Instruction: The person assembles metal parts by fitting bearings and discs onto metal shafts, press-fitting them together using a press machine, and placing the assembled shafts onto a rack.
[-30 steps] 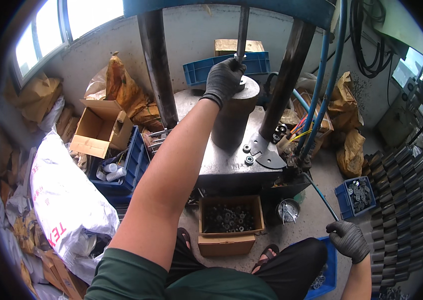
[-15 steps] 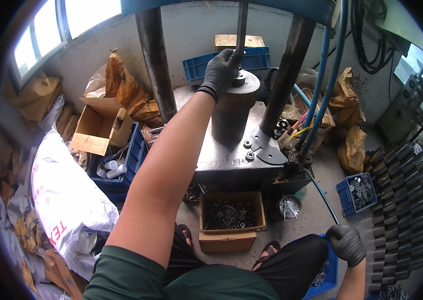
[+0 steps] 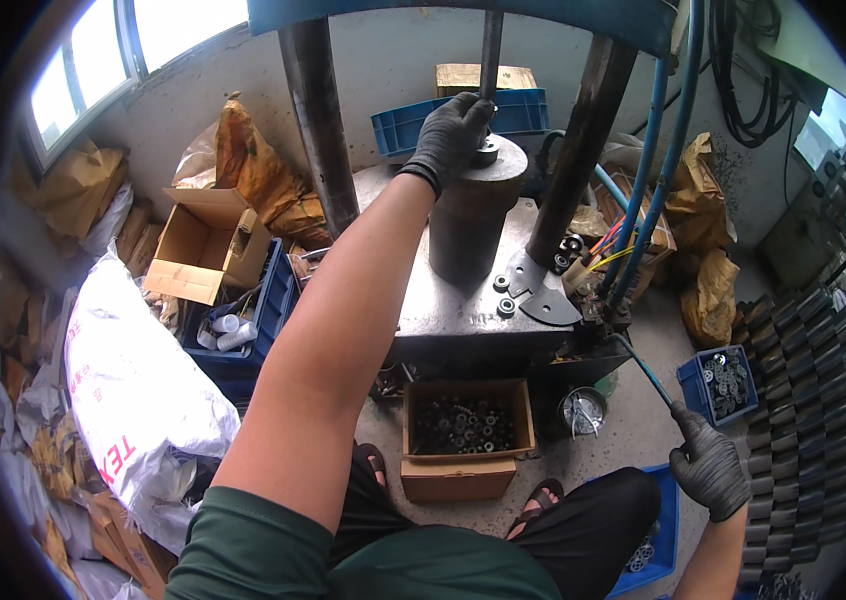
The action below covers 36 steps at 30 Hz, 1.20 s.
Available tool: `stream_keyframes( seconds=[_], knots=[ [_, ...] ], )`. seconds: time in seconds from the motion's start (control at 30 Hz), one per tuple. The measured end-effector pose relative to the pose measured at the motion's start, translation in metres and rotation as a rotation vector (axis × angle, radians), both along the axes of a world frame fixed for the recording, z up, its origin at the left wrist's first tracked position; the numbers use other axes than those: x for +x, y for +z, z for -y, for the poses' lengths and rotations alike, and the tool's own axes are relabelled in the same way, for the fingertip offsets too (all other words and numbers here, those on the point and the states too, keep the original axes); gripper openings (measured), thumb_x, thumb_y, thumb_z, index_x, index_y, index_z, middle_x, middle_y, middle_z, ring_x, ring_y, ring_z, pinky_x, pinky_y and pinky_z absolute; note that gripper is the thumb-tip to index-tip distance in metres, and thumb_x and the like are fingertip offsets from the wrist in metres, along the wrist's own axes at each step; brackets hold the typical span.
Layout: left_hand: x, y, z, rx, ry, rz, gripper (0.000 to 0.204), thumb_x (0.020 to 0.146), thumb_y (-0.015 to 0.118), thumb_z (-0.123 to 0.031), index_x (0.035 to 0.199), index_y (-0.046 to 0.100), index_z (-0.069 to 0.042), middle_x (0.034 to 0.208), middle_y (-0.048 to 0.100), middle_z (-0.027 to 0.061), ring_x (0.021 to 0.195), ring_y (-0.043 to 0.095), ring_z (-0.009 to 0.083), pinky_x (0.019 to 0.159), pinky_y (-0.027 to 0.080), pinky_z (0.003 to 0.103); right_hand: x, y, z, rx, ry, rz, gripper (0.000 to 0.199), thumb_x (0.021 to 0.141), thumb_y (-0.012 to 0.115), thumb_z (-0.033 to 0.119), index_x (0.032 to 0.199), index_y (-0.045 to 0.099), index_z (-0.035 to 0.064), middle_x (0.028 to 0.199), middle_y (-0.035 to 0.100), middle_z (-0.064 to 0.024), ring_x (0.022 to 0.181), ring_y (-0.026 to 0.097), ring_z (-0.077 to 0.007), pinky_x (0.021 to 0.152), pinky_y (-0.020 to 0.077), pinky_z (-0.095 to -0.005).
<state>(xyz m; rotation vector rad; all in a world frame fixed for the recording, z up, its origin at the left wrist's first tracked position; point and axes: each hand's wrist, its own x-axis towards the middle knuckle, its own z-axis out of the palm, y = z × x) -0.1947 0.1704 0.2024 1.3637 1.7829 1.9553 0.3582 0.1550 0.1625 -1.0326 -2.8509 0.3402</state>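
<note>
My gloved left hand (image 3: 450, 140) reaches forward to the press and is closed around the lower end of an upright metal rod (image 3: 491, 55). Its fingertips are partly hidden behind the rod. Just below it, a dark ring (image 3: 486, 153) sits on top of a thick steel cylinder (image 3: 468, 230), which stands on the metal press table (image 3: 423, 312). At the lower right, my gloved right hand (image 3: 711, 465) grips the end of a thin lever (image 3: 643, 366) that slants down from the press's right side.
Small bearings (image 3: 505, 307) and a slotted steel plate (image 3: 545, 300) lie on the table. Below stand a cardboard box (image 3: 458, 480) of small round parts and a metal bowl (image 3: 583, 412). Blue bins (image 3: 688, 392), stacked dark cylinders (image 3: 808, 430) and a white sack (image 3: 133, 390) flank me.
My right hand has moved up and slightly right, and less of the lever now shows beyond it. My left hand stays at the rod. The whole view has shifted slightly.
</note>
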Motion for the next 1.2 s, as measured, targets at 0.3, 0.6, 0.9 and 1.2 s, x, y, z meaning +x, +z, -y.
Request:
stream_keyframes(
  seconds=[0.3, 0.6, 0.9, 1.2],
  knots=[
    [-0.002, 0.000, 0.000, 0.017, 0.007, -0.051, 0.033, 0.105, 0.059, -0.034, 0.107, 0.067, -0.002, 0.076, 0.059, 0.0010, 0.070, 0.055, 0.0109, 0.071, 0.049, 0.028, 0.010, -0.004, -0.013, -0.075, 0.129, 0.272, 0.031, 0.081, 0.063, 0.009, 0.109, 0.074, 0.0004, 0.104, 0.074, -0.0209, 0.096, 0.072, -0.0392, 0.087, 0.0583, -0.0449],
    [-0.001, 0.001, 0.000, -0.097, 0.094, -0.080, 0.038, 0.103, 0.061, -0.036, 0.116, 0.071, -0.002, 0.090, 0.072, 0.0097, 0.083, 0.067, 0.0190, 0.082, 0.053, 0.035, 0.010, -0.002, -0.016, -0.142, 0.023, 0.136, 0.030, 0.084, 0.064, 0.013, 0.109, 0.076, 0.0020, 0.104, 0.075, -0.0211, 0.100, 0.072, -0.0382, 0.092, 0.0574, -0.0441],
    [0.015, 0.005, 0.006, -0.038, 0.036, -0.008, 0.033, 0.102, 0.059, -0.032, 0.109, 0.069, -0.001, 0.080, 0.065, 0.0029, 0.074, 0.059, 0.0120, 0.074, 0.050, 0.029, 0.014, -0.001, -0.020, -0.186, 0.005, 0.078, 0.028, 0.084, 0.064, 0.010, 0.108, 0.075, 0.0015, 0.103, 0.075, -0.0213, 0.100, 0.073, -0.0369, 0.091, 0.0579, -0.0437],
    [-0.001, -0.002, -0.003, 0.009, 0.079, -0.145, 0.035, 0.103, 0.063, -0.032, 0.122, 0.068, -0.003, 0.095, 0.073, 0.0085, 0.086, 0.069, 0.0169, 0.083, 0.057, 0.033, 0.003, 0.005, -0.016, -0.057, -0.143, -0.245, 0.023, 0.086, 0.067, 0.002, 0.108, 0.072, -0.0025, 0.099, 0.072, -0.0208, 0.093, 0.072, -0.0368, 0.085, 0.0576, -0.0392]
  ],
)
